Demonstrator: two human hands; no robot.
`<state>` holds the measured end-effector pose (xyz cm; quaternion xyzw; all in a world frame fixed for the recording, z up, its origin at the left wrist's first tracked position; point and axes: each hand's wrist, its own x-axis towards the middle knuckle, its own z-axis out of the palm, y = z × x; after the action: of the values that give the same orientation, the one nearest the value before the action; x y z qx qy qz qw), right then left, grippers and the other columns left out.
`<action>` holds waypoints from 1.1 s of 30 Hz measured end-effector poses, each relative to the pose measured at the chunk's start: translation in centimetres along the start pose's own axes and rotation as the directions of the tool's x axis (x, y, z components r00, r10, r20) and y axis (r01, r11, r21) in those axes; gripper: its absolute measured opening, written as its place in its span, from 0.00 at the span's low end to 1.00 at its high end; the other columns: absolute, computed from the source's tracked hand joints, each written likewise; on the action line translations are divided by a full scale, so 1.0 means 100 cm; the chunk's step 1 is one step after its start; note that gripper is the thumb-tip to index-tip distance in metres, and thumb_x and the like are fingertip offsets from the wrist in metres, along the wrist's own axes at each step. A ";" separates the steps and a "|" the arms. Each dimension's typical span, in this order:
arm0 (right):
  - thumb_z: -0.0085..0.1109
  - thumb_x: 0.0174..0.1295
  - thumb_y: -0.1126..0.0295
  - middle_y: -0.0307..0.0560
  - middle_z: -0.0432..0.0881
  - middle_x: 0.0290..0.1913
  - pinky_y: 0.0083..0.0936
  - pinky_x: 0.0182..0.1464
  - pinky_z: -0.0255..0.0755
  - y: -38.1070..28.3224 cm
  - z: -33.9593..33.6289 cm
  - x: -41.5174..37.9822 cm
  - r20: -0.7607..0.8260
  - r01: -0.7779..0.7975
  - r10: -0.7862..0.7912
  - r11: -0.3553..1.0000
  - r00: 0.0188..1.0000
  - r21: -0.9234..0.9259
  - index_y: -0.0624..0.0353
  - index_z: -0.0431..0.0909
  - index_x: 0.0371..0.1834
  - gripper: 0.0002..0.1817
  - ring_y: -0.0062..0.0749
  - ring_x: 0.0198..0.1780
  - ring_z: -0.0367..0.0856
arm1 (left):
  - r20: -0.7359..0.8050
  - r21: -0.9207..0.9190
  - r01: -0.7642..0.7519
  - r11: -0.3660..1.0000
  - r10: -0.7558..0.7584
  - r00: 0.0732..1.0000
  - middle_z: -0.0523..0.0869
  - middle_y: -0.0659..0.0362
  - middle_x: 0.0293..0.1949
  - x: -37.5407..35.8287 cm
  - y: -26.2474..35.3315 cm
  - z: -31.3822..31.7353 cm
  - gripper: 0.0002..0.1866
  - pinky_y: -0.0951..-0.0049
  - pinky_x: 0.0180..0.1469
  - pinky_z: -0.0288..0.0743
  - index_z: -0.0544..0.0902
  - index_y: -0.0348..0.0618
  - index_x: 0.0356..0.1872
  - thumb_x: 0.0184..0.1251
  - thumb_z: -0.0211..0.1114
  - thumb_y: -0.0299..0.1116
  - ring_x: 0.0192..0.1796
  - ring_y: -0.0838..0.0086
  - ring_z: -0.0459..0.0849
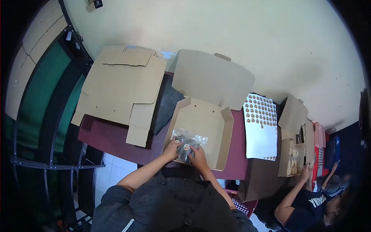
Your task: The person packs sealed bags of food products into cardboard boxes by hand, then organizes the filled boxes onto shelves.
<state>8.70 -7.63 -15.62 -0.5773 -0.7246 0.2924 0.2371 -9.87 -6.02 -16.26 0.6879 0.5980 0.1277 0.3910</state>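
Both hands, left hand (172, 149) and right hand (198, 154), grip a clear, crinkly packet (188, 141) of dark pieces.

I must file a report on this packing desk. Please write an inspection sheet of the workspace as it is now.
Surface: dark red table, mostly covered.
Job's things: clear plastic bag with dark contents and a round sticker, lying inside an open cardboard box.
Clutter: flat unfolded cardboard; sticker sheet; dark cloth.
Hands: left hand and right hand both rest on the bag.
Cables: nothing seen.
Surroundings: cream wall; metal shelf frame; a second person beside another box.
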 end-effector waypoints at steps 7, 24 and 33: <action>0.60 0.53 0.64 0.60 0.75 0.37 0.36 0.48 0.68 0.001 -0.003 0.014 0.096 0.001 0.000 1.000 0.995 -0.016 0.55 0.78 0.50 0.20 0.51 0.43 0.74 | -0.097 -0.166 0.021 0.986 -0.038 0.995 0.60 0.33 0.62 0.003 -0.003 0.000 0.31 0.64 0.64 0.62 0.72 0.45 0.59 0.48 0.63 0.18 0.62 0.46 0.66; 0.54 0.59 0.65 0.53 0.83 0.35 0.26 0.43 0.74 0.056 -0.043 0.005 0.022 -0.388 0.387 0.918 0.922 0.079 0.57 0.80 0.47 0.15 0.35 0.38 0.82 | -0.157 -0.032 -0.265 0.964 0.257 0.954 0.56 0.34 0.65 0.001 0.029 -0.001 0.36 0.53 0.67 0.53 0.59 0.44 0.66 0.53 0.62 0.32 0.66 0.38 0.55; 0.53 0.57 0.65 0.58 0.82 0.40 0.29 0.49 0.72 0.038 -0.028 -0.001 0.158 -0.380 0.352 0.900 0.923 0.216 0.56 0.78 0.50 0.18 0.42 0.42 0.82 | -0.014 0.209 -0.200 0.957 0.208 0.978 0.51 0.36 0.66 0.017 0.040 0.013 0.37 0.48 0.66 0.51 0.60 0.50 0.66 0.52 0.64 0.38 0.66 0.36 0.52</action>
<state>13.31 -6.69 -16.26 -0.6520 -0.5744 0.4508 0.2042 -5.74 -4.83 -14.88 0.7803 0.5408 0.1168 0.2915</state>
